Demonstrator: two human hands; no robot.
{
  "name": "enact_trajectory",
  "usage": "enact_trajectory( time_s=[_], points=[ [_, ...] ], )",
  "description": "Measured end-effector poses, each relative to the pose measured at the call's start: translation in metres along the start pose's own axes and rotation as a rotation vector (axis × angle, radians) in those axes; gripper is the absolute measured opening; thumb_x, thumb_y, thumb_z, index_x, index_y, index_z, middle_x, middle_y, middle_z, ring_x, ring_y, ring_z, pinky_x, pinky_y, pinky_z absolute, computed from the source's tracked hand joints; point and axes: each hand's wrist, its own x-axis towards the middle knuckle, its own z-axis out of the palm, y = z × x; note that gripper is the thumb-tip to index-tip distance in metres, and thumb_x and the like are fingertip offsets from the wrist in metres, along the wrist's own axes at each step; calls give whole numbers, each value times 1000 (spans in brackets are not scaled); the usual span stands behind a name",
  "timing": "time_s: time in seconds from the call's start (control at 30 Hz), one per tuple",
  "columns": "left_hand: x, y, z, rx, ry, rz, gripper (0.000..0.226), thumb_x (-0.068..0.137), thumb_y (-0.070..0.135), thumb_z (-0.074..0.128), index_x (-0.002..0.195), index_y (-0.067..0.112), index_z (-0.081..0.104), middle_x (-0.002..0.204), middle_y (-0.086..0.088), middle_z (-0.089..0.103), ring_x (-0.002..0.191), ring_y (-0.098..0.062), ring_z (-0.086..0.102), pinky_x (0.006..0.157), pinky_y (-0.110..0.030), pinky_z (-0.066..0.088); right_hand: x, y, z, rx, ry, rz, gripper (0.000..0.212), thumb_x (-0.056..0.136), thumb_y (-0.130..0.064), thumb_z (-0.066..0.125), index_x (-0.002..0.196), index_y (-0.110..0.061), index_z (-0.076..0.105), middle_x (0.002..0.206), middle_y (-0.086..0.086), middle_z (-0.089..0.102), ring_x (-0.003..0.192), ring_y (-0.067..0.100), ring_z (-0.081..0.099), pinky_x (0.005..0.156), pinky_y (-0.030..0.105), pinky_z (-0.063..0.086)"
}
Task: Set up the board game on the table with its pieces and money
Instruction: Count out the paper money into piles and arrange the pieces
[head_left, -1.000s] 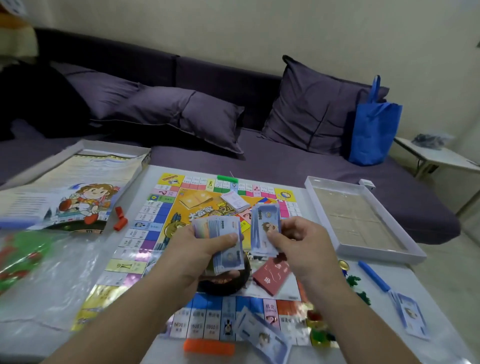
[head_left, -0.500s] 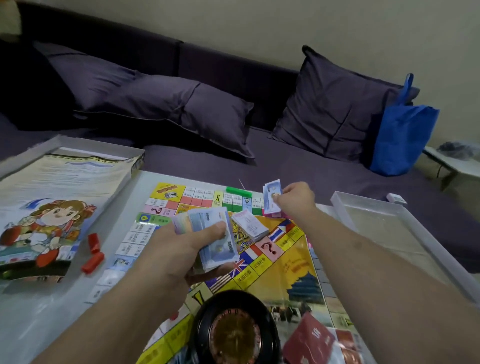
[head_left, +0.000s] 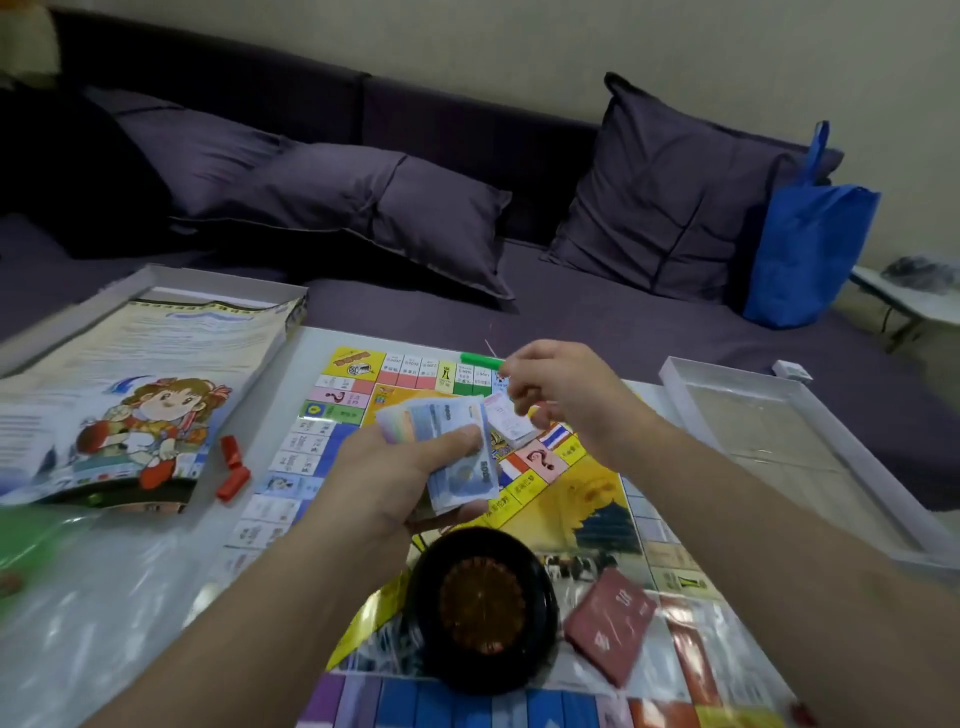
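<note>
While the left hand (head_left: 400, 467) grips a fanned stack of banknotes (head_left: 457, 457) above the board (head_left: 566, 499), the right hand (head_left: 561, 395) hovers just beyond it with loosely curled fingers holding nothing. A small deck of cards (head_left: 506, 423) lies on the board between the hands. Below them sits a black spinner (head_left: 483, 608), with a red card deck (head_left: 610, 623) to its right on the white surface (head_left: 291, 384).

We see a glossy, laminated colourful game board (head_left: 571, 499), a thin paper wad of blue banknotes (head_left: 457, 457), a shiny black plastic spinner wheel (head_left: 483, 608), crinkled clear plastic wrap (head_left: 93, 597), matt purple cloth cushions (head_left: 395, 208) and a white cardboard box tray (head_left: 810, 462).
</note>
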Motion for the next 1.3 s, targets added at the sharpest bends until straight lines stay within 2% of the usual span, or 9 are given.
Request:
enact_trajectory(
  time_s=[0.07, 0.23, 0.33, 0.47, 0.67, 0.8, 0.9, 1.03, 1.3],
  points=[
    [-17, -1, 6, 7, -56, 18, 35, 82, 13, 84, 115, 3, 74, 94, -24, 78, 77, -32, 78, 50, -33, 59, -54, -10, 8, 21, -91, -74, 8, 94, -15, 75, 97, -10, 69, 77, 3, 65, 63, 17, 58, 52, 30, 45],
    [-64, -11, 17, -34, -141, 4, 33, 83, 21, 84, 112, 9, 76, 96, -13, 80, 79, -21, 79, 49, -29, 57, -141, -3, 17, -20, 97, -128, 18, 89, -18, 83, 94, -10, 68, 87, 21, 70, 61, 20, 64, 57, 34, 54],
    [-88, -15, 14, -15, -199, -20, 32, 88, 22, 80, 116, 7, 74, 103, -17, 80, 84, -29, 79, 55, -35, 62, -169, 2, 20, 18, 161, -129, 13, 88, -13, 84, 91, -12, 71, 85, 15, 75, 77, 24, 74, 67, 38, 59],
    [-108, -11, -2, 13, -214, -10, 29, 94, 6, 70, 122, 1, 69, 107, -22, 78, 89, -35, 78, 62, -42, 65, -194, -3, 23, 42, 200, -117, 8, 90, -12, 81, 86, -15, 75, 73, 3, 76, 58, 11, 67, 59, 27, 53],
    [-125, -12, -21, 94, -100, 72, 34, 86, 4, 80, 116, -2, 68, 101, -26, 77, 91, -46, 76, 57, -43, 65, -208, -8, 35, 55, 112, -85, 9, 92, -11, 79, 99, -17, 78, 84, -1, 80, 70, 10, 75, 57, 21, 56],
    [-130, -12, -18, 89, -109, 67, 42, 78, 12, 85, 115, 3, 69, 95, -22, 79, 82, -42, 78, 52, -40, 63, -207, -8, 35, 51, 72, -60, 14, 95, -15, 75, 106, -24, 79, 90, -3, 81, 83, 14, 78, 74, 38, 66],
    [-126, -13, -17, 78, -110, 17, 51, 75, 20, 87, 119, 5, 68, 98, -21, 79, 85, -41, 78, 54, -40, 63, -205, -6, 37, 70, 41, -50, 16, 97, -16, 73, 108, -27, 79, 92, -3, 81, 86, 14, 78, 80, 40, 65],
    [-119, -10, -17, 30, -151, -48, 37, 90, 12, 77, 123, 1, 65, 104, -25, 77, 91, -41, 78, 57, -42, 64, -199, -5, 34, 98, 105, -15, 14, 96, -17, 75, 105, -27, 79, 87, -2, 79, 82, 13, 76, 77, 35, 64],
    [-112, -13, -22, 89, -142, -11, 38, 88, 7, 79, 123, 3, 65, 104, -21, 78, 95, -40, 78, 62, -44, 66, -194, -2, 36, 176, 86, 44, 10, 96, -17, 74, 103, -21, 81, 89, 5, 80, 83, 26, 75, 61, 31, 58]
  ],
)
